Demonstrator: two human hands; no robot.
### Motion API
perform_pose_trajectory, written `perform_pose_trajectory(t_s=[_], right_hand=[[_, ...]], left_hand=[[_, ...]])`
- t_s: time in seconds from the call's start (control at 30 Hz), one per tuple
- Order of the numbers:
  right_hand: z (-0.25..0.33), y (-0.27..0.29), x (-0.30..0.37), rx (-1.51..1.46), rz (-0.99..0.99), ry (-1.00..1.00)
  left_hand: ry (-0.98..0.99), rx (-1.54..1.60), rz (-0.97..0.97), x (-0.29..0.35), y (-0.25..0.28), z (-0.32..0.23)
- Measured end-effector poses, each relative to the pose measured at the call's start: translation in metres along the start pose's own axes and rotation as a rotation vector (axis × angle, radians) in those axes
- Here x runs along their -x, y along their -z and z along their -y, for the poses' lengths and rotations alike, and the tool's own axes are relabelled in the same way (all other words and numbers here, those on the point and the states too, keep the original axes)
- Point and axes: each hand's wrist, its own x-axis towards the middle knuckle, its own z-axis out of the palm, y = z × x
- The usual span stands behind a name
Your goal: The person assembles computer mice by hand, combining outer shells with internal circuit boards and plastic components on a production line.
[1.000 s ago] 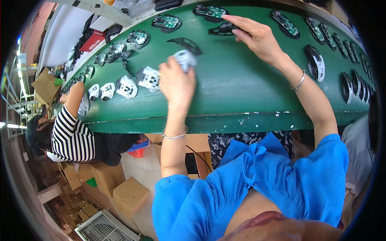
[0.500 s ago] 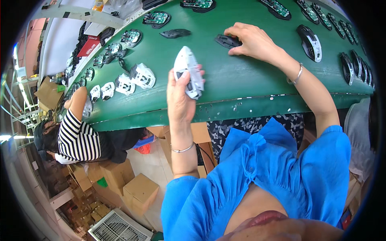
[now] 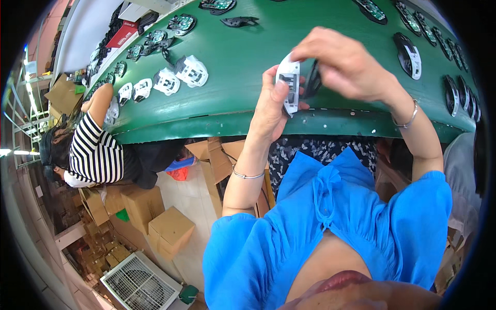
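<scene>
In the head view, the left hand (image 3: 269,106) grips a long white shell (image 3: 291,89) with dark slots, standing nearly upright over the table's front edge (image 3: 237,123). The blurred right hand (image 3: 347,64) pinches a curved black piece (image 3: 312,81) just beside it, fingers at the shell's upper end. Green tabletop (image 3: 248,57) stretches leftward to white shells (image 3: 191,71); rightward, a black-and-white mouse (image 3: 409,57) lies well apart.

The worktop (image 3: 232,67) was green. Over it, the held shell (image 3: 291,82) was mainly white, the held part (image 3: 312,82) black; on it, circuit boards (image 3: 370,9) were green. Below it, the blouse (image 3: 279,243) was plain blue, the printed cloth (image 3: 315,146) dark with pale motifs; at its left end, a co-worker's shirt (image 3: 95,152) was striped black and white.
</scene>
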Motion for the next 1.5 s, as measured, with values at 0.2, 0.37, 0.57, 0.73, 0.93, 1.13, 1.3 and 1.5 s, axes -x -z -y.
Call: perform_pose_trajectory(t_s=[0.2, 0.37, 0.57, 0.73, 0.93, 1.13, 1.3, 1.5], right_hand=[[0.007, -0.017, -0.008, 0.169, -0.117, 0.164], [0.022, -0.020, 0.027, 0.136, -0.608, -0.133], [0.034, -0.040, 0.035, -0.147, -0.554, -0.481], [0.041, -0.026, 0.034, -0.231, -0.440, -0.368], [0.038, -0.045, 0.027, -0.120, -0.396, -0.383], [0.041, -0.045, 0.029, -0.189, -0.410, -0.512], [0.043, -0.043, 0.044, -0.307, -0.345, -0.521], [0.043, -0.016, 0.040, -0.716, -0.463, -0.629]], left_hand=[[0.024, -0.052, 0.034, 0.001, -0.024, -0.009], [-0.123, -0.214, -0.158, 0.006, -0.027, -0.002], [-0.207, -0.217, -0.092, 0.000, -0.029, 0.010], [-0.138, -0.168, -0.114, 0.004, -0.041, 0.002], [-0.180, -0.299, -0.104, 0.006, -0.044, 0.003], [-0.354, -0.421, -0.122, 0.005, -0.036, 0.012], [-0.537, -0.600, -0.171, 0.007, -0.032, 0.014], [-0.638, -0.839, -0.041, 0.015, -0.020, 0.014]])
